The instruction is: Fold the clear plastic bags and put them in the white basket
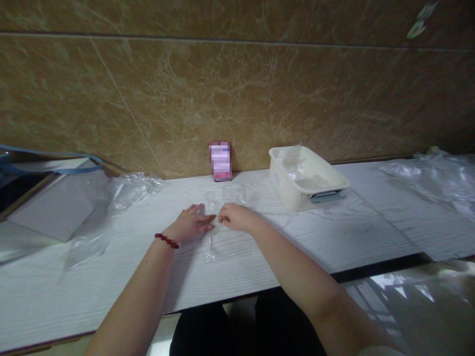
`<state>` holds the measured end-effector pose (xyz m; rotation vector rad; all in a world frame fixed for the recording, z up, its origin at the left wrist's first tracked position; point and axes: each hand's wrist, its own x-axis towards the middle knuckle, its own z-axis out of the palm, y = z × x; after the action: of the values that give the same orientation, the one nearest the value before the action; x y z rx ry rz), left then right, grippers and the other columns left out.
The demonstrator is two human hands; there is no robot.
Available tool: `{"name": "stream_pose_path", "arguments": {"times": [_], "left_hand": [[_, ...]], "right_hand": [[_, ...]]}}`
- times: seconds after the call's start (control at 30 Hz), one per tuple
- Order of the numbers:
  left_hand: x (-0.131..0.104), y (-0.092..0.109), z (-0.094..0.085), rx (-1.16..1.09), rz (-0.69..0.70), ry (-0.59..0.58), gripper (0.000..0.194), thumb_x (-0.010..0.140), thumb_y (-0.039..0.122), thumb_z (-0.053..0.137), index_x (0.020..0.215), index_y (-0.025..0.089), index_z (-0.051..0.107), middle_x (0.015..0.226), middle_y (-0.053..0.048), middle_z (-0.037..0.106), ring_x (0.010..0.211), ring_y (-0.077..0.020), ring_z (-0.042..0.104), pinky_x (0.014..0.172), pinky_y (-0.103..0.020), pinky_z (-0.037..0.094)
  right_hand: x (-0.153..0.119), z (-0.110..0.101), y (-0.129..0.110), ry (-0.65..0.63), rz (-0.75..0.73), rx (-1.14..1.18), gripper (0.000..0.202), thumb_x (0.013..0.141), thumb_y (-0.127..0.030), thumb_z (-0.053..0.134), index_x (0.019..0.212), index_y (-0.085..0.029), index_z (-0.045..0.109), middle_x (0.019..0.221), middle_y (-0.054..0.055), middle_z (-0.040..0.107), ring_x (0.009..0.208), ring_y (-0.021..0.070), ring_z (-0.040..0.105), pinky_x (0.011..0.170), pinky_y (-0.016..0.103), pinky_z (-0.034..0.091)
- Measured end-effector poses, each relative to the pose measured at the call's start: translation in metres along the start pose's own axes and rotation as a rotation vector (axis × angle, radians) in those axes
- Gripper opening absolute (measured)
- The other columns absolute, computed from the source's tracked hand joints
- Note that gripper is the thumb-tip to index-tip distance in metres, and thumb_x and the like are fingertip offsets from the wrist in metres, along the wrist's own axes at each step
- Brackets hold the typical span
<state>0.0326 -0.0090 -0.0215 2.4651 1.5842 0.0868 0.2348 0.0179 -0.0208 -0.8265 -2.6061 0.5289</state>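
Observation:
A clear plastic bag (pixel 226 245) lies flat on the white wood-grain table, under and around both hands. My left hand (pixel 191 222), with a dark red bead bracelet at the wrist, rests on the bag's left side with its fingers spread. Just to the right, my right hand (pixel 235 217) has its fingers curled and pinched together over the bag. Whatever sits between those fingertips is too small to make out. Beyond the hands, more crinkled clear plastic (pixel 237 194) lies on the table.
A phone (pixel 221 162) leans against the brown marble wall. A white bin (pixel 291 193) holding clear plastic stands at the right. White boxes (pixel 55 212) and plastic bags (pixel 135 190) are at the left; more plastic sheeting (pixel 434 178) lies far right.

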Motion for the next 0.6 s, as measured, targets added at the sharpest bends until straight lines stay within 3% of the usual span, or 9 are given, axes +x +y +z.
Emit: {"name": "stream_pose_path", "arguments": {"times": [0.13, 0.37, 0.6], "left_hand": [[0.0, 0.007, -0.004, 0.042, -0.081, -0.131, 0.055, 0.072, 0.063, 0.032, 0.118, 0.036, 0.044, 0.135, -0.008, 0.027, 0.123, -0.0354, 0.019, 0.093, -0.052, 0.02], [-0.003, 0.01, -0.006, 0.078, -0.111, -0.208, 0.062, 0.069, 0.065, 0.034, 0.125, 0.038, 0.033, 0.139, -0.007, 0.018, 0.124, -0.0381, 0.013, 0.092, -0.057, 0.017], [-0.006, 0.009, -0.008, 0.072, -0.11, -0.259, 0.076, 0.061, 0.069, 0.04, 0.128, 0.036, 0.025, 0.142, -0.009, 0.007, 0.125, -0.0391, 0.004, 0.094, -0.056, 0.013]], "right_hand": [[-0.001, -0.003, 0.0, -0.019, -0.006, -0.008, 0.02, 0.067, -0.006, 0.049, 0.075, -0.015, 0.065, 0.08, 0.004, 0.059, 0.078, 0.0116, 0.053, 0.076, 0.023, 0.038], [-0.008, -0.012, -0.001, -0.074, -0.002, -0.029, 0.027, 0.067, -0.007, 0.047, 0.081, -0.019, 0.066, 0.087, 0.003, 0.062, 0.084, 0.013, 0.054, 0.082, 0.026, 0.036], [-0.021, -0.028, -0.008, -0.199, 0.187, -0.098, 0.037, 0.069, -0.013, 0.046, 0.092, -0.037, 0.063, 0.112, -0.006, 0.055, 0.105, 0.0222, 0.045, 0.087, 0.045, 0.031]]}}
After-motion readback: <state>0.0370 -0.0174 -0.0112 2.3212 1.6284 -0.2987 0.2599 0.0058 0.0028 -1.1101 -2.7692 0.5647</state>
